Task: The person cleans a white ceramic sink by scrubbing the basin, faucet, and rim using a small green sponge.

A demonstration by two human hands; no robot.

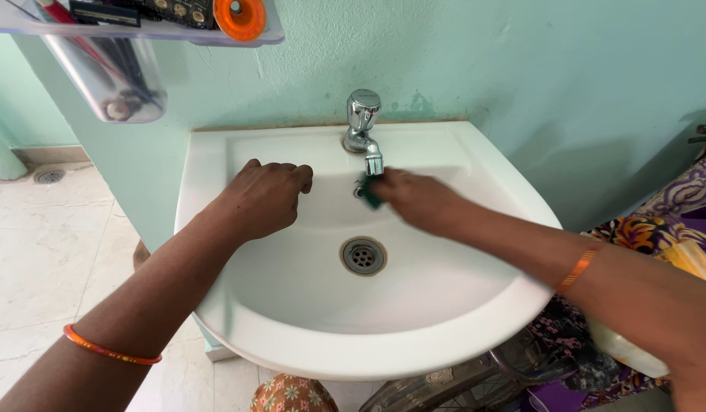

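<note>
White ceramic wash basin [238, 336], wall-mounted against a pale green wall [521, 69]; round metal drain [363, 255] at the bottom of the bowl, chrome tap [363, 126] at the middle of the back ledge with its spout pointing down into the bowl. Right hand [418, 200]: inside the bowl just below the tap spout, fingers closed around a small green scrubbing pad [372, 197], which is pressed to the back wall of the basin beside the overflow hole; the hand is blurred, so the exact grip cannot be made out. Left hand [263, 197]: loosely curled into a fist, holding nothing, knuckles resting on the basin's inner slope to the left of the tap, well apart from the pad. Orange bangle [109, 349] on the left wrist; a second orange bangle [580, 267] on the right wrist. Clear plastic shelf [139, 30] on the wall at upper left, carrying an orange round item [241, 17] and a transparent holder [109, 76] with dark slender items hanging beneath. Pale tiled floor [48, 244] at left with a small round floor drain [49, 176]. Patterned purple and yellow cloth [673, 221] at the right edge.
</note>
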